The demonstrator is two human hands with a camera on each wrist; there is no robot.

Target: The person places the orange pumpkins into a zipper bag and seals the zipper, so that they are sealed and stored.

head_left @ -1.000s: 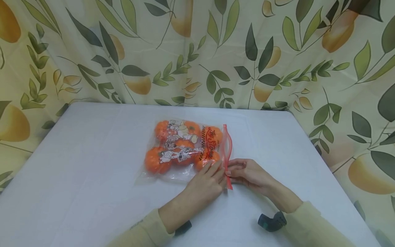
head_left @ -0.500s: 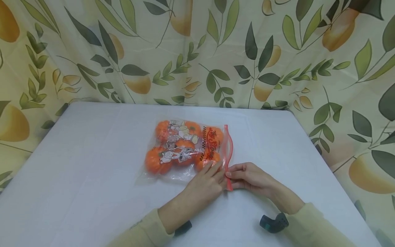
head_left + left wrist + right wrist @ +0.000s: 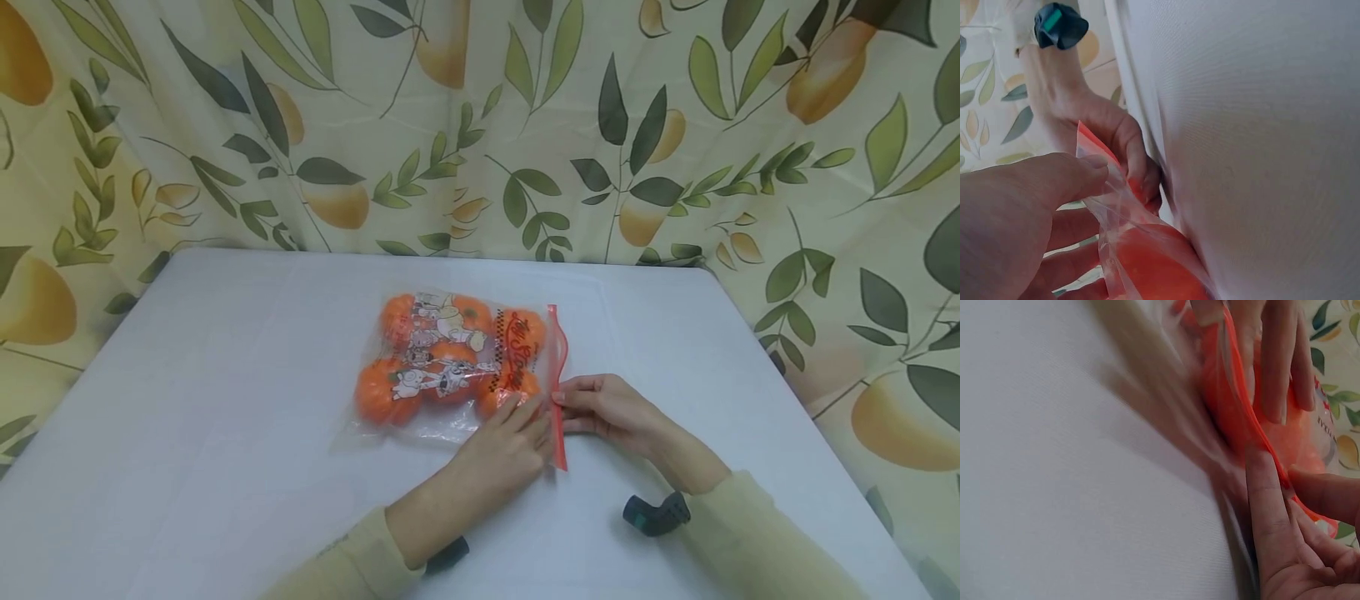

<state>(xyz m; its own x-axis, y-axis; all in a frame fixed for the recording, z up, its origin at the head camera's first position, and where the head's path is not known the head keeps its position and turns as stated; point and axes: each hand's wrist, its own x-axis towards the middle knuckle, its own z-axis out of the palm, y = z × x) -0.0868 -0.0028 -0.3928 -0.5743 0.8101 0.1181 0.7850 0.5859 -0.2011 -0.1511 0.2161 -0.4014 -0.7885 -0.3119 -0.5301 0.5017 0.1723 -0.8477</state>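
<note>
A clear printed zip bag lies on the table with several orange, ribbed, pumpkin-like objects inside. Its red zip strip runs along the right side, bowed at the upper part. My left hand holds the bag near the strip's lower end; in the left wrist view the thumb lies on the clear film with fingers behind it. My right hand pinches the strip between thumb and index finger, a little farther up. In the right wrist view the red strip passes between both hands.
The white table extends around the bag on all sides. Behind it hangs a curtain printed with leaves and fruit. Dark wrist devices sit by the sleeves, close above the table.
My right hand has slid up along the red strip, away from its lower end. The bag has shifted slightly right and down in view. My left hand keeps its hold.
</note>
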